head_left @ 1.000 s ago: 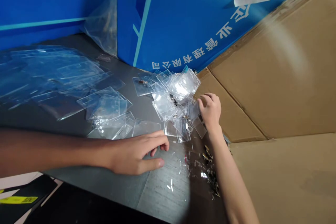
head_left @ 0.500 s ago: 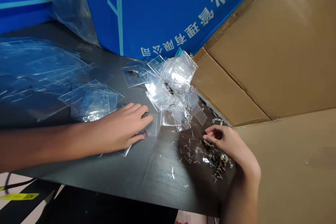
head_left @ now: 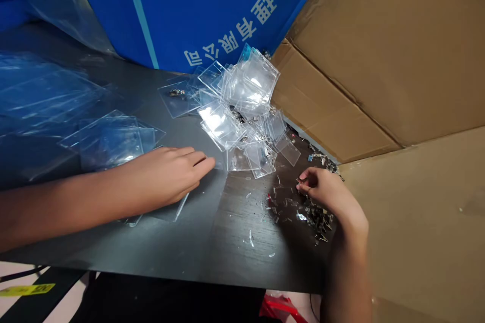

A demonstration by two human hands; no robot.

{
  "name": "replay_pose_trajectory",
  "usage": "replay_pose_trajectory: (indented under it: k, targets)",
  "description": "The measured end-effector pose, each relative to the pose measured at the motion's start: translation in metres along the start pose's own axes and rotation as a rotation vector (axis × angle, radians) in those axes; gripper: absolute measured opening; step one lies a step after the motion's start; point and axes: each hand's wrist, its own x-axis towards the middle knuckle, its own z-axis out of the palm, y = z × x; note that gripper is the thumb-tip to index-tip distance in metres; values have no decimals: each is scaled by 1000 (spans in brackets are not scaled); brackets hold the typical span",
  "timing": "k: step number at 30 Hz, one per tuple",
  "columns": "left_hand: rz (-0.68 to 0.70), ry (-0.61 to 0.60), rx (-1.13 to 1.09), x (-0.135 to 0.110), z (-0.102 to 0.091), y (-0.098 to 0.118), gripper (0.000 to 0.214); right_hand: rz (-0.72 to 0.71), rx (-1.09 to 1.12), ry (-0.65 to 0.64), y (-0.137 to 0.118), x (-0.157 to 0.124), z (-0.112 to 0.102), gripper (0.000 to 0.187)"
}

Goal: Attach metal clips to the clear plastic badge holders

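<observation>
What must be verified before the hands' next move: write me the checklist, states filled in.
1. Left hand at the clear plastic sleeves: ok, it lies over their near edge.
2. Left grip holding a sleeve: cannot tell, the hand hides its own fingertips.
3. Right hand near the metal clips: ok, it is just above the heap in the picture.
4. Right grip firm on something: cannot tell, the detail at the fingertips is too small.
5. Central sleeve pile squared up: not ok, edges point every way.
6. Tabletop free of scraps: not ok, several lie scattered.
</observation>
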Motion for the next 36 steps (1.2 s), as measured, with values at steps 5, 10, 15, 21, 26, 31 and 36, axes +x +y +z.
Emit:
replay_pose_trajectory:
  k: [5,10,15,21,26,31,36]
  targets:
    - [3,41,-1,2,-4,-6,28,5,-35,39,-9,0,4,12]
    - [-62,174,-187,7,-17,4,31,19,-46,146,-11,-7,1,9]
    - [-265,226,-573,16,-29,17,23,-69,72,409,-24,-18,-5,27]
    - [-275,214,-892,18,-25,20,27,-370,663,282,-78,-41,4,29]
    - [-246,230,-890,7,-15,32,25,-531,1144,-208,-120,-66,28,29]
    - [-184,187,-828,0,-10,49,33,-627,1116,-309,-141,-75,39,30]
    - [-14,200,-742,-2,-4,54,37,-677,1047,-237,-148,-82,44,18]
